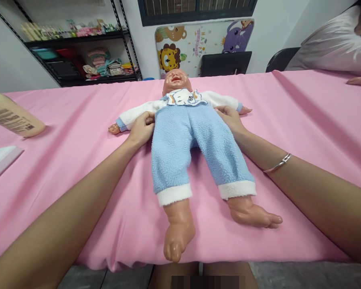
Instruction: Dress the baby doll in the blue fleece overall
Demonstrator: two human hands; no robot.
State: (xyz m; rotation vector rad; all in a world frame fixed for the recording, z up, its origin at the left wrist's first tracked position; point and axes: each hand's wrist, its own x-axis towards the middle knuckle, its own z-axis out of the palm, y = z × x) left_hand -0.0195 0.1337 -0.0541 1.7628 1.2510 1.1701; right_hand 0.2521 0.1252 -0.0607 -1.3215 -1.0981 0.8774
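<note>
A baby doll [177, 82] lies on its back on the pink-covered table, its feet toward me. It wears a white top with a printed front and fluffy light-blue trousers [174, 148] with white cuffs. At the waist on the left side, my left hand [142, 127] has its fingers curled against the trousers' edge, the tips partly hidden. Opposite it, my right hand [231, 118] grips the waist on the right side, with its fingertips partly behind the fabric. The doll's arms stretch out to both sides, past my hands.
A cream-coloured bottle [15, 116] stands tilted in view at the left, above a white flat box [3, 160]. Behind the pink table cover [78, 108] are a black shelf rack [75, 40] and a cartoon board [195, 44]. Another person's sleeve [327, 44] rests at the far right.
</note>
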